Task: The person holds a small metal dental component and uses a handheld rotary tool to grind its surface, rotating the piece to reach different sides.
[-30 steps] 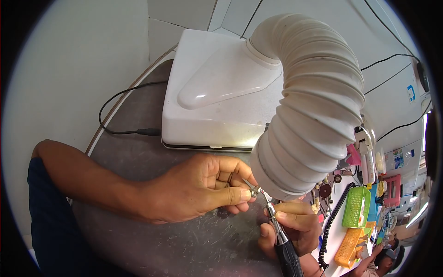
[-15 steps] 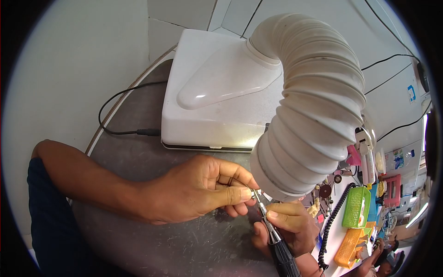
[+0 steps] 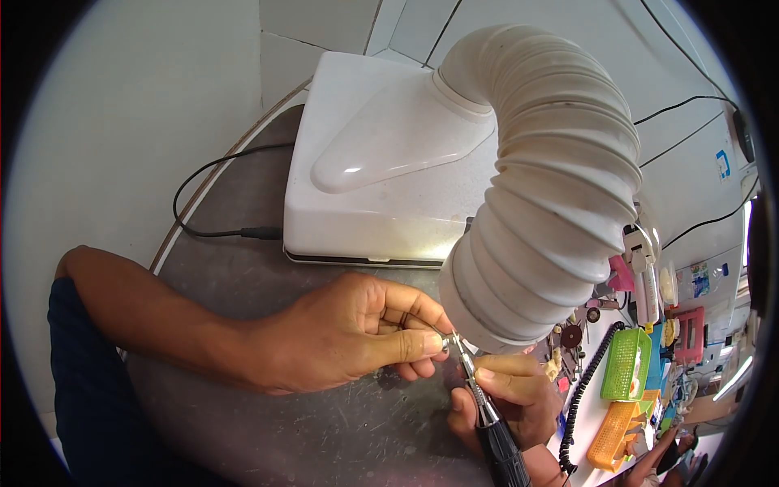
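Note:
My left hand [image 3: 349,337] is closed, its thumb and index finger pinching a tiny shiny piece [image 3: 449,344] whose shape is too small to make out. My right hand [image 3: 511,398] grips a rotary handpiece [image 3: 493,434] with a black body and a metal front. The handpiece's thin tip points up and left and is at the small piece; whether they touch is unclear. Both hands are just below the open end of a white ribbed hose [image 3: 560,170].
A white box-shaped machine [image 3: 381,178] with a black cable [image 3: 191,191] stands behind my left hand. To the right are a green basket [image 3: 626,365], an orange basket [image 3: 610,438], a coiled black cord [image 3: 580,398] and small tools. Another person's arm [image 3: 653,458] shows at lower right.
My right hand and the handpiece have shifted slightly right, and the handpiece tip has moved a little. The other person at lower right has moved. My left hand stays almost still.

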`<move>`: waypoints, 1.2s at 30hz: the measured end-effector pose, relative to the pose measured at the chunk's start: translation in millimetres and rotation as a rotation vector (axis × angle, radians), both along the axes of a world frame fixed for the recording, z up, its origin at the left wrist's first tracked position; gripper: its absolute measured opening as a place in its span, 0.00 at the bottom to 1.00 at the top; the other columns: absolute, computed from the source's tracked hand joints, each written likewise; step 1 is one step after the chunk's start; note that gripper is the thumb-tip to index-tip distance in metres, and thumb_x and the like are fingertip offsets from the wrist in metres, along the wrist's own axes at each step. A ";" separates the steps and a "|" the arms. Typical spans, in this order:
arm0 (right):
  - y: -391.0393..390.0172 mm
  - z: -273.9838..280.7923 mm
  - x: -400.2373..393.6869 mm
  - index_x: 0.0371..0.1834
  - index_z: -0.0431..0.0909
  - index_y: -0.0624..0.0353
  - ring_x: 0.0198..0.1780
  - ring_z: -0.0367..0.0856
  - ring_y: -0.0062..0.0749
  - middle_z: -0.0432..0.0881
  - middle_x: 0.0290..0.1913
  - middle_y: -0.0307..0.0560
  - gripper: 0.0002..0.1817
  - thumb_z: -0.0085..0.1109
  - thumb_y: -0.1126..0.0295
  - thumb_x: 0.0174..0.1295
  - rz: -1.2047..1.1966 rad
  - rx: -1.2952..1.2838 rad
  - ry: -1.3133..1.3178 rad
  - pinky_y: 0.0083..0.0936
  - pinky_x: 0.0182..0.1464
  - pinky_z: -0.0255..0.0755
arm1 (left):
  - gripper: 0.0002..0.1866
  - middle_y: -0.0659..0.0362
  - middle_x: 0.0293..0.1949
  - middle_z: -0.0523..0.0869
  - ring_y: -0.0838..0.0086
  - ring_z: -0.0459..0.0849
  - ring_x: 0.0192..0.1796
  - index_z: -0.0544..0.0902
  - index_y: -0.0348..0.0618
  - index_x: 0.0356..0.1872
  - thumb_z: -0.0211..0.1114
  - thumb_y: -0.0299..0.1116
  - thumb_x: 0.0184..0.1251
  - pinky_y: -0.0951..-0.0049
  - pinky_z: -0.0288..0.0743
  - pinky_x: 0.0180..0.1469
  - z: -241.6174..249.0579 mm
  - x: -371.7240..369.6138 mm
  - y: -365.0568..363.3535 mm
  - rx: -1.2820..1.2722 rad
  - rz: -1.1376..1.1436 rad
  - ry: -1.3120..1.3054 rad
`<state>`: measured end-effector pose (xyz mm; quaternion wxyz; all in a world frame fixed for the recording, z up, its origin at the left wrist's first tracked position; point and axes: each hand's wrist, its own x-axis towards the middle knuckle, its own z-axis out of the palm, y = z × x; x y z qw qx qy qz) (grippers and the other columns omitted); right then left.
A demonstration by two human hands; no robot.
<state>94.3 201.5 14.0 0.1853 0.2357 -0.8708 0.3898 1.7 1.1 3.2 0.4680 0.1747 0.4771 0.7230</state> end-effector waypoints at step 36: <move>0.3 -7.0 0.1 0.44 0.69 0.62 0.34 0.79 0.31 0.79 0.37 0.53 0.19 0.68 0.74 0.53 0.021 -0.026 0.020 0.22 0.37 0.72 | 0.15 0.54 0.42 0.84 0.77 0.82 0.40 0.75 0.31 0.51 0.59 0.31 0.69 0.77 0.78 0.46 1.8 0.1 0.3 -0.031 0.011 -0.038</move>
